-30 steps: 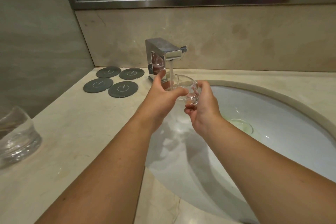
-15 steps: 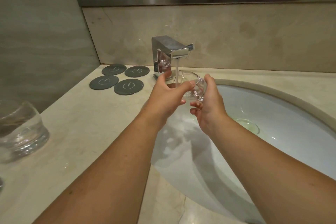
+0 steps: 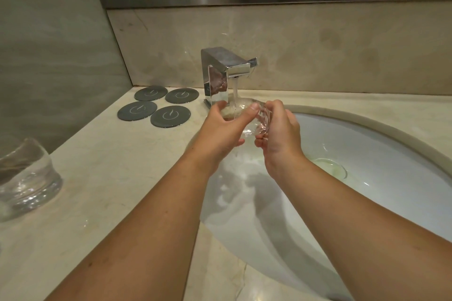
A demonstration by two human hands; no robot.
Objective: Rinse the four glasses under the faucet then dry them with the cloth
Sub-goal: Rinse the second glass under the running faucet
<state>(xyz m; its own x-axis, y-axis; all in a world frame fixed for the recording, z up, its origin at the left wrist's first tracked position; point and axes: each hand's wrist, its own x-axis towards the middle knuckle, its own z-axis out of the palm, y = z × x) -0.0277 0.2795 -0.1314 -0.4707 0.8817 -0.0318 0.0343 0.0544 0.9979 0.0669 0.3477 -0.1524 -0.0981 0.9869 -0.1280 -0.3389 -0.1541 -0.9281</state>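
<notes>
Under the shiny square faucet (image 3: pixel 227 66), the left hand (image 3: pixel 220 134) and right hand (image 3: pixel 281 134) curl their fingers (image 3: pixel 244 117) around a clear round glass (image 3: pixel 263 118), tipped sideways. Water (image 3: pixel 235 90) runs in, I think. A second glass (image 3: pixel 27 178) stands far left of the faucet.

Clear glossy glass (image 3: pixel 252 117), mirror-polished metal faucet (image 3: pixel 220 73), smooth pale stone counter (image 3: pixel 110 178), glossy white ceramic sink (image 3: pixel 379 154), matt dark coasters (image 3: pixel 170 116).

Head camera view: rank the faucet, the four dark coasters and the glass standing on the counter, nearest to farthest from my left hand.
1. Faucet, just behind the left hand.
2. Coasters, on the counter to its left.
3. Standing glass, far left, at the frame edge.
</notes>
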